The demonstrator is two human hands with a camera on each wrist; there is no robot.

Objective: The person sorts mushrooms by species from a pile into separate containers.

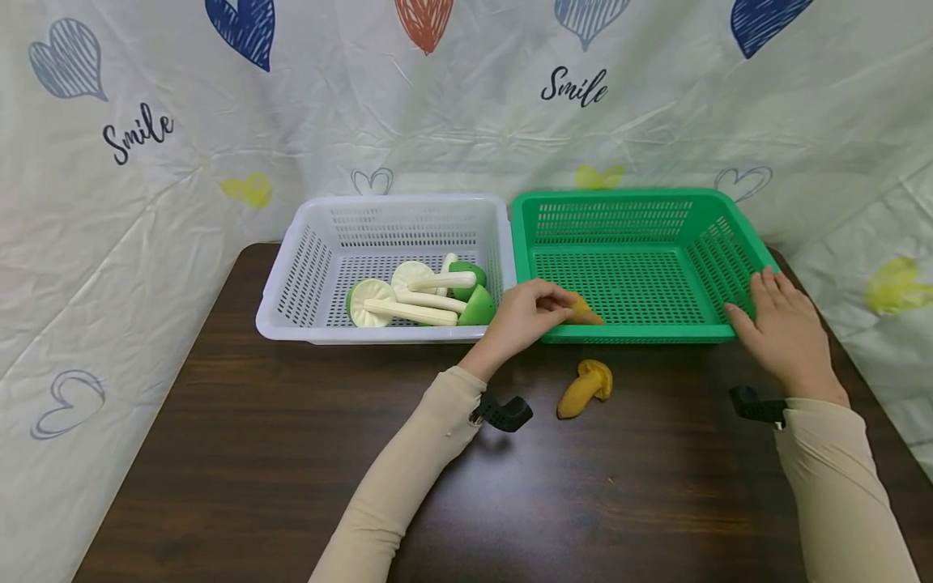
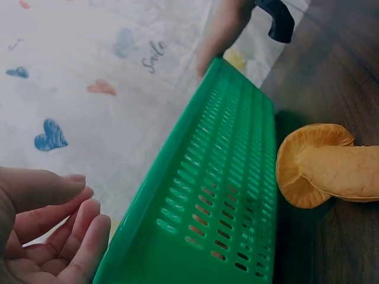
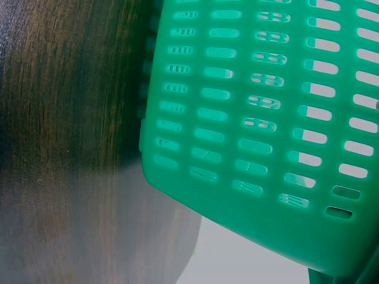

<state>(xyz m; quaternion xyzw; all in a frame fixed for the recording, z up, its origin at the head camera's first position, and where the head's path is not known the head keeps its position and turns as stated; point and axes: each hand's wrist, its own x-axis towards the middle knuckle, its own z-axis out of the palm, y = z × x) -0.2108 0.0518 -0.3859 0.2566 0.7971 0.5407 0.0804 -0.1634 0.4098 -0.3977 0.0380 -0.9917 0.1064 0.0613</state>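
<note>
My left hand (image 1: 526, 313) is over the near left corner of the green basket (image 1: 656, 333). In the left wrist view its fingers (image 2: 83, 236) are loosely bent, with nothing visible between thumb and fingertips. Just beside those fingertips, a yellow-orange mushroom (image 1: 586, 313) lies inside the basket, partly hidden by the hand and front rim. Another yellow-orange mushroom (image 1: 583, 389) lies on the table before the basket, its cap toward it. My right hand (image 1: 790, 336) rests on the basket's right rim with fingers straight; the right wrist view shows only the basket's slotted wall (image 3: 237, 160).
A white basket (image 1: 394, 334) stands left of the green one, holding several mushrooms with pale stems (image 1: 411, 312) and green caps (image 1: 478, 308). Both sit at the back of the dark wooden table (image 1: 240, 453). Behind hangs a white cloth (image 1: 466, 105) printed with hearts.
</note>
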